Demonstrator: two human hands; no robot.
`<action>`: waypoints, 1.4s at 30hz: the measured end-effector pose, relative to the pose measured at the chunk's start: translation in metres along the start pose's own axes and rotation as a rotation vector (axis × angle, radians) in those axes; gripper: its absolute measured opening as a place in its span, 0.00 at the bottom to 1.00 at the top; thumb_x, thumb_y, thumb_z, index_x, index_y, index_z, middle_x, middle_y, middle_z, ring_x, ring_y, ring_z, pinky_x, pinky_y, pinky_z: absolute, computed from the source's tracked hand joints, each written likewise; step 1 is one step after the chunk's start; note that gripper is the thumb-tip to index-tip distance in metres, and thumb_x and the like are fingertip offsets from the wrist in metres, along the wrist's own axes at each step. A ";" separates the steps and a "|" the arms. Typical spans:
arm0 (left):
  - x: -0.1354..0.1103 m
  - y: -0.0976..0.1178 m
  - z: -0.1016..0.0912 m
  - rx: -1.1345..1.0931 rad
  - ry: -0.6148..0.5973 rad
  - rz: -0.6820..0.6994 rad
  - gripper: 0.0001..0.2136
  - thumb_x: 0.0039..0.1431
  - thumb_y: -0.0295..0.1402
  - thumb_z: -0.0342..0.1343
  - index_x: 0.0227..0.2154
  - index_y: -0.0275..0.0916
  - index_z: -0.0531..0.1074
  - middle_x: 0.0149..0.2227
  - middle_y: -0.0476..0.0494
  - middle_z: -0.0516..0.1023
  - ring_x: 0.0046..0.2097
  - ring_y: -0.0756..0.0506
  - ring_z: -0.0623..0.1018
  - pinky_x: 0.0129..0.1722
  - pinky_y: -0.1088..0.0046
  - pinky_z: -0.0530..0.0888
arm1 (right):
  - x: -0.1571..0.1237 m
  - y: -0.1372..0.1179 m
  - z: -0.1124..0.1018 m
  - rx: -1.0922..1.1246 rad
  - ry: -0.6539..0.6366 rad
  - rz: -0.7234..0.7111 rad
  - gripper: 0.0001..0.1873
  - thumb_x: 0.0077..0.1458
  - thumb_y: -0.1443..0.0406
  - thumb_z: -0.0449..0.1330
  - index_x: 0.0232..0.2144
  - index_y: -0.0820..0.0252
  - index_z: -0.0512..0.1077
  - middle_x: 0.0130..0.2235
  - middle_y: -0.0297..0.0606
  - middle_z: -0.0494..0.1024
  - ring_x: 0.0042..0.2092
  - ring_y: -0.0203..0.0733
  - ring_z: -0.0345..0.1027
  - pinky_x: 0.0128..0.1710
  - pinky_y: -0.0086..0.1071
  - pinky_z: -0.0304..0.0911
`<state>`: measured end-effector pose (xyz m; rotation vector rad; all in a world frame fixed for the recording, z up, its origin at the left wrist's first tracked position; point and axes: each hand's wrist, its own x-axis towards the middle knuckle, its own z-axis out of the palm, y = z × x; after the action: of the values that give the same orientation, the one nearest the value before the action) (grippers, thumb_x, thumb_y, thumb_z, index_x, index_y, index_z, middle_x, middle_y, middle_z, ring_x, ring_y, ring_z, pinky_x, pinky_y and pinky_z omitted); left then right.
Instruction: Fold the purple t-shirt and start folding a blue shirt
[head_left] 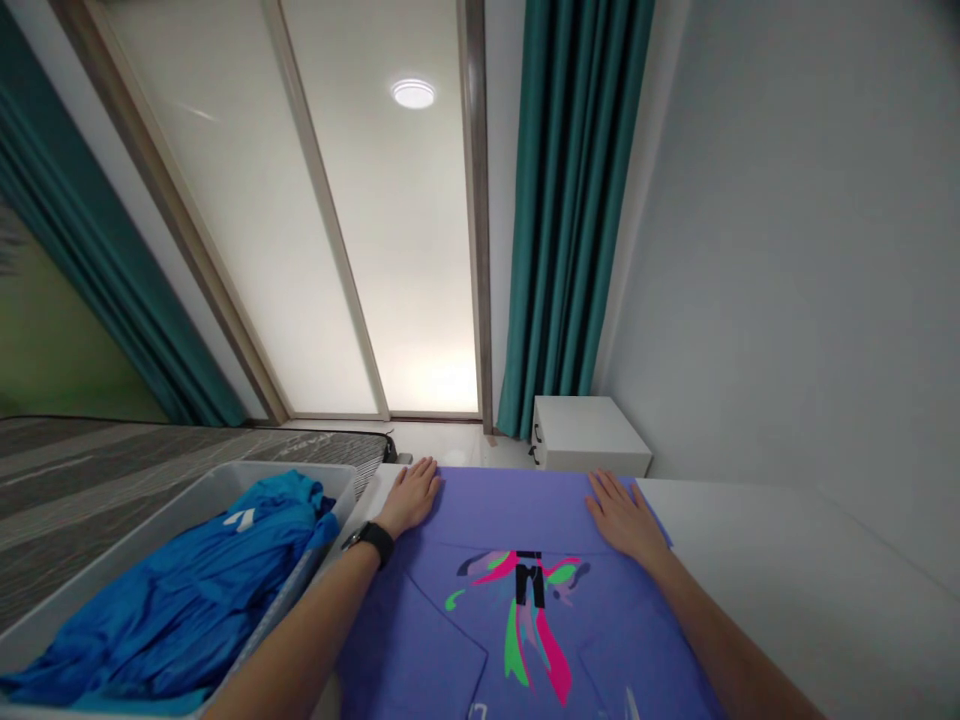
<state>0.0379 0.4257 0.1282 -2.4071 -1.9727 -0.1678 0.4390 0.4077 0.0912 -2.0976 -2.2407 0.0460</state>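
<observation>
A purple garment with a pink, green and black print lies spread flat on a white tabletop, its near end running out of the bottom of the view. Creases or seams cross it below the print; which kind of garment it is I cannot tell. My left hand, with a black watch on the wrist, rests palm down at its far left corner, fingers stretched out. At the far right corner my right hand lies flat on the cloth with its fingers slightly spread. Neither hand grips anything.
Left of the table stands a white plastic bin with rumpled blue clothing in it. Behind the bin is a grey striped bed surface. A white drawer cabinet stands beyond the table, before a teal curtain.
</observation>
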 end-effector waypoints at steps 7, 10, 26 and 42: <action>0.035 -0.042 -0.016 -0.037 -0.067 0.039 0.17 0.64 0.26 0.45 0.52 0.37 0.73 0.53 0.37 0.76 0.53 0.43 0.76 0.54 0.69 0.69 | 0.004 0.007 0.011 -0.014 0.065 -0.040 0.32 0.64 0.57 0.38 0.67 0.62 0.55 0.69 0.45 0.53 0.70 0.48 0.41 0.67 0.54 0.34; 0.045 -0.047 -0.016 -0.055 -0.093 0.050 0.14 0.62 0.27 0.48 0.45 0.39 0.77 0.48 0.39 0.79 0.48 0.42 0.78 0.49 0.69 0.71 | 0.004 0.008 0.013 -0.020 0.074 -0.037 0.32 0.64 0.57 0.38 0.66 0.61 0.55 0.69 0.44 0.54 0.69 0.47 0.42 0.67 0.54 0.34; 0.054 -0.042 -0.028 -0.131 -0.084 0.119 0.07 0.56 0.27 0.53 0.32 0.37 0.77 0.39 0.40 0.80 0.41 0.44 0.78 0.43 0.72 0.71 | 0.001 0.003 0.005 -0.005 0.058 -0.012 0.31 0.65 0.57 0.39 0.66 0.61 0.56 0.69 0.44 0.53 0.69 0.47 0.43 0.67 0.53 0.35; 0.054 -0.040 -0.033 -0.209 -0.148 0.095 0.12 0.51 0.25 0.54 0.38 0.39 0.77 0.35 0.46 0.82 0.37 0.47 0.79 0.38 0.76 0.71 | 0.001 0.003 0.005 -0.040 0.060 -0.009 0.31 0.65 0.56 0.38 0.66 0.60 0.55 0.69 0.43 0.53 0.69 0.46 0.43 0.67 0.53 0.37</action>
<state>0.0068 0.4839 0.1647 -2.7118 -1.9845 -0.2097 0.4415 0.4088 0.0858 -2.0785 -2.2352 -0.0627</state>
